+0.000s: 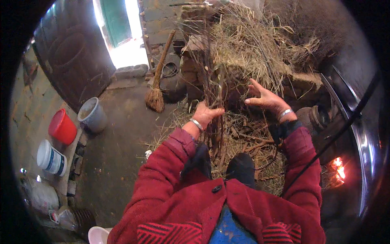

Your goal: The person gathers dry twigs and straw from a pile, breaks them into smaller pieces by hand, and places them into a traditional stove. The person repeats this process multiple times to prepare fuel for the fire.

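My left hand point(206, 115) is around an upright bundle of thin branches point(214, 87), with the thumb across its near side. The lower ends of the bundle reach down to the littered floor between my feet. My right hand point(268, 99) is raised to the right of the bundle, fingers apart and nothing in it. Beneath my hands lie dry straw and broken sticks point(256, 141). Beyond them rises a heap of straw and brushwood point(253, 45) on a low brick ledge point(304, 80).
A fire point(338, 170) burns low at the right, beside a shiny metal rim point(362, 146). A straw broom point(156, 97) leans near the doorway. Along the left wall stand a grey bucket point(93, 114), a red bucket point(63, 126) and a white tub point(51, 158).
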Available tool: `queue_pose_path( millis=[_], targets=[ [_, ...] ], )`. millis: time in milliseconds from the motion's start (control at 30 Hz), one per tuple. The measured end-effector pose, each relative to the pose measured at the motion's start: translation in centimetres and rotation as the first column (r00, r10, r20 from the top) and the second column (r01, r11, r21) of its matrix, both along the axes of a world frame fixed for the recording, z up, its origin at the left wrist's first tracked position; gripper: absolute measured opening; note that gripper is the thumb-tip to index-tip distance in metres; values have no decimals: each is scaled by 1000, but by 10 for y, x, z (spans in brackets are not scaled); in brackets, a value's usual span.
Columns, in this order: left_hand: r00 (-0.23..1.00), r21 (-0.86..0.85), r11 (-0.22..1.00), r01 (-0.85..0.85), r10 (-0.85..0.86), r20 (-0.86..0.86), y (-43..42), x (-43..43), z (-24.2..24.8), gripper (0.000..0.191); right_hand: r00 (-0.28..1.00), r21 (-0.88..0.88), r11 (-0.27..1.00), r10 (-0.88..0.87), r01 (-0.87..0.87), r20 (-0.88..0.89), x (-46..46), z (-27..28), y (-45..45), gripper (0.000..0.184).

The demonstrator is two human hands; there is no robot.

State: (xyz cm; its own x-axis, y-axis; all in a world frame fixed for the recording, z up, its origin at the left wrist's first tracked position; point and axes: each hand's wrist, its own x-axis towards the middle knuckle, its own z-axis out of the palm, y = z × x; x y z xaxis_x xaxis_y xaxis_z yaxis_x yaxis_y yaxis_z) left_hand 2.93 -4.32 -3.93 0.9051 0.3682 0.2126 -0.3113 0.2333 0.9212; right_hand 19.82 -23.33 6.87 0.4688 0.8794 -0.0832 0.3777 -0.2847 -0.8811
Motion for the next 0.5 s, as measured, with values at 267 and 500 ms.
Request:
queue_pose_path(
  millis=[267, 500],
  targets=[
    [962, -123, 954, -274, 274, -23, -16, 38, 1, 31, 702, 43, 999, -48, 24, 710, -63, -70, 31, 134],
    [989, -484, 864, -137, 146, -19, -44, 41, -8, 23, 689, 12, 984, -133, 177, 713, -79, -77, 34, 110]
  ],
)
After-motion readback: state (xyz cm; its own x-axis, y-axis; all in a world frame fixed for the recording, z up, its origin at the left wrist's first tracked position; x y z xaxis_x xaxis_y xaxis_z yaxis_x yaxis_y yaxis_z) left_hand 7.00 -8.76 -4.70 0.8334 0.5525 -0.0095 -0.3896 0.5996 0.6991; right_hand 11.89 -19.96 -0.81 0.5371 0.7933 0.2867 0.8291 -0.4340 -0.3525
